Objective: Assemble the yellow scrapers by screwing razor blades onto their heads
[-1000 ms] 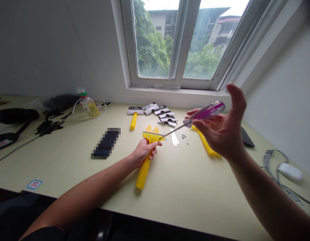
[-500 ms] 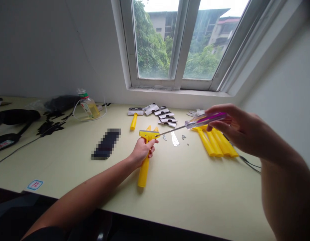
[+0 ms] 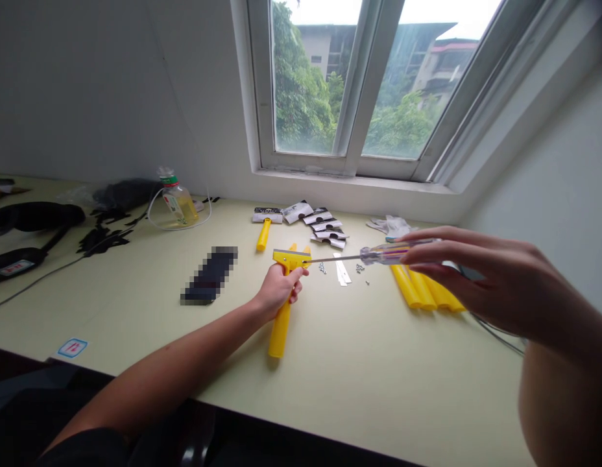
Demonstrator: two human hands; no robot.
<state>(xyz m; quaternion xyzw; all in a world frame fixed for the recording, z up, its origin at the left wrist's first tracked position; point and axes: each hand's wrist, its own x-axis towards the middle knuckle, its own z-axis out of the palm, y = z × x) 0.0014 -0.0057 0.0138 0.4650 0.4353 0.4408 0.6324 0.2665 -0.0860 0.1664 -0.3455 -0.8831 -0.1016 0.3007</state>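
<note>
While I've been watching this from my end of the feed, the main thing that's changed is the right hand [image 3: 471, 266]: a second ago it was spread around the screwdriver [image 3: 376, 254] with the thumb up in the air, and now it's come over the top and is pinching the clear handle in mostly straight fingers. The shaft has levelled off too — it sloped down to the work before, now it looks nearly flat in my view. The tip is at the right end of the scraper head [image 3: 292, 258], though I can't tell if it's actually seated in anything. The left hand [image 3: 281, 288] hasn't changed its hold, wrapped around the neck of the yellow scraper [image 3: 279, 327] just below the head, handle pointing back toward the near edge of the table [image 3: 354, 370]. To me that reads as a re-grip mid-turn, so I'd call that corner unfinished — same spot, just a fresh hold. Loose screws [image 3: 322, 267] sit just right of the head, with the flat metal strips [image 3: 340, 269] beside them and more yellow handles [image 3: 427, 288] partly behind the right hand.
</note>
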